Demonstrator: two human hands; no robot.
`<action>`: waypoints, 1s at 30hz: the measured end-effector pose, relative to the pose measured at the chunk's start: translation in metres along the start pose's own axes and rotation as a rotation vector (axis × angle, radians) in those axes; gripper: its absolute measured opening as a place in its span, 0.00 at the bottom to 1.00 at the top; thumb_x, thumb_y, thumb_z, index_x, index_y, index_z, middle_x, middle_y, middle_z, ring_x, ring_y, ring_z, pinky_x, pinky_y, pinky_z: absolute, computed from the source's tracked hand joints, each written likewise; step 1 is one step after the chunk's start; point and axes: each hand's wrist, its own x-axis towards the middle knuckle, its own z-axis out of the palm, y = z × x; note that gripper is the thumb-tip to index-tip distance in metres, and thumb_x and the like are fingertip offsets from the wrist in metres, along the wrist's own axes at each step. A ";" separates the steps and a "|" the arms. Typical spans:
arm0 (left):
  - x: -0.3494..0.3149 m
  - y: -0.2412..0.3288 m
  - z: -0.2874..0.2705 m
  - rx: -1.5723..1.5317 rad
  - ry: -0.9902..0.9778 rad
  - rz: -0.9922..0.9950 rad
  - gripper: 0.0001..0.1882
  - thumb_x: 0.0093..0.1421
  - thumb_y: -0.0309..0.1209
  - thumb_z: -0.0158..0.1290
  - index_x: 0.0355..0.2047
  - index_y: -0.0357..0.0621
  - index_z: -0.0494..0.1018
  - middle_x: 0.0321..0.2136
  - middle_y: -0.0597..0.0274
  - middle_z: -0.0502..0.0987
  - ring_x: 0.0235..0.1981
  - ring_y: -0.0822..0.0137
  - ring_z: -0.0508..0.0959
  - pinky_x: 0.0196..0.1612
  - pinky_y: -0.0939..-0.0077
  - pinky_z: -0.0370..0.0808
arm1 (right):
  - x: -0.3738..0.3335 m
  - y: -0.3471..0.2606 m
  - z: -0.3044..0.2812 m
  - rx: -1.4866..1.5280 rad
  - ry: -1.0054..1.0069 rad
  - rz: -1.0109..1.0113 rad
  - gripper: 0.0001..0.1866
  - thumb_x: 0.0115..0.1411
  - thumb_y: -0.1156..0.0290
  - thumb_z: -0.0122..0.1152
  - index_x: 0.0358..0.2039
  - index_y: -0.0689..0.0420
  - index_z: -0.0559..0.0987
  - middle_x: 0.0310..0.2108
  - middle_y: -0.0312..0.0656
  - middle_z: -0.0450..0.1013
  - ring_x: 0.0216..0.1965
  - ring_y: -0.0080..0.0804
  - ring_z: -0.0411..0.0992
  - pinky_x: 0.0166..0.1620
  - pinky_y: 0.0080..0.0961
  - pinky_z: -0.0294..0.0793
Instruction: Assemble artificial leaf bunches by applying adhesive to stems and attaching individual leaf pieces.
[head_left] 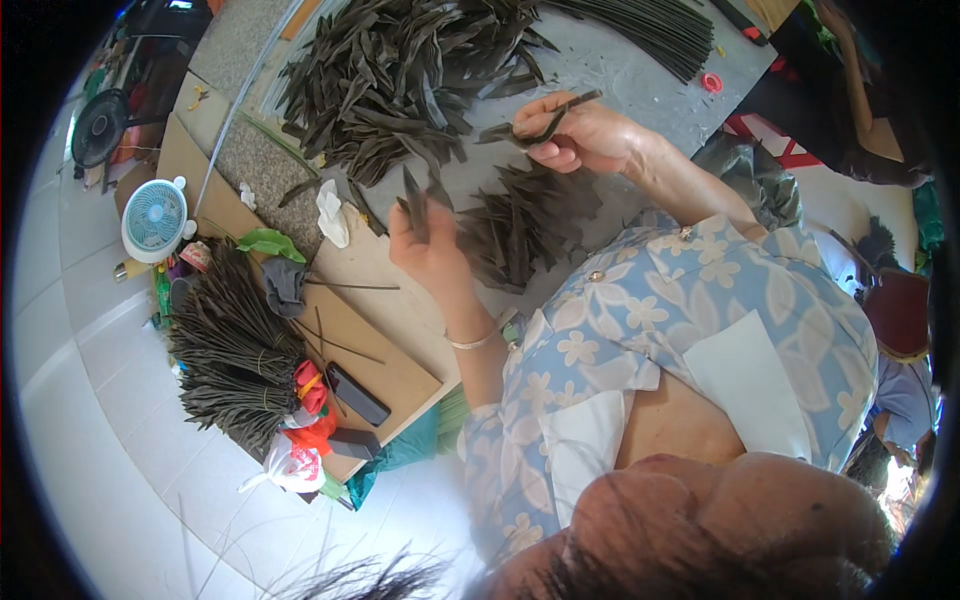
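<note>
My left hand is raised over the near part of the table, closed on a dark leaf-shaped strip that points upward. To its right, my right hand pinches a thin dark stem piece between thumb and fingers. Below and between the hands lies a small pile of dark leaf pieces, somewhat blurred. Beyond them, a large heap of loose dark leaf strips covers the far side of the table. A bundle of long thin dark stems lies at the back right.
Left on a brown board sit tied bunches of dark stems, a black phone-like object and a small blue fan. A crumpled white tissue and a red ring lie on the table. Another person's arm shows far right.
</note>
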 end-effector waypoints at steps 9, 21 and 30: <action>-0.006 0.006 0.024 0.347 -0.269 0.216 0.11 0.61 0.28 0.60 0.42 0.37 0.73 0.29 0.70 0.71 0.27 0.79 0.68 0.32 0.88 0.65 | 0.001 0.006 0.017 0.054 -0.164 0.171 0.12 0.66 0.62 0.55 0.26 0.50 0.69 0.17 0.28 0.60 0.16 0.12 0.53 0.17 0.13 0.46; -0.003 0.016 0.026 0.541 -0.410 0.459 0.23 0.51 0.34 0.69 0.41 0.35 0.72 0.40 0.63 0.75 0.36 0.69 0.73 0.46 0.77 0.70 | 0.005 0.028 0.022 0.051 -0.100 0.227 0.08 0.65 0.68 0.55 0.31 0.57 0.76 0.16 0.30 0.62 0.16 0.14 0.54 0.17 0.16 0.48; -0.003 -0.025 -0.040 -0.221 -0.123 -0.120 0.14 0.62 0.24 0.57 0.46 0.38 0.69 0.30 0.54 0.75 0.22 0.71 0.71 0.23 0.82 0.67 | 0.044 0.015 0.024 -0.597 -0.228 0.087 0.12 0.60 0.64 0.60 0.32 0.60 0.81 0.17 0.32 0.69 0.17 0.19 0.64 0.19 0.20 0.58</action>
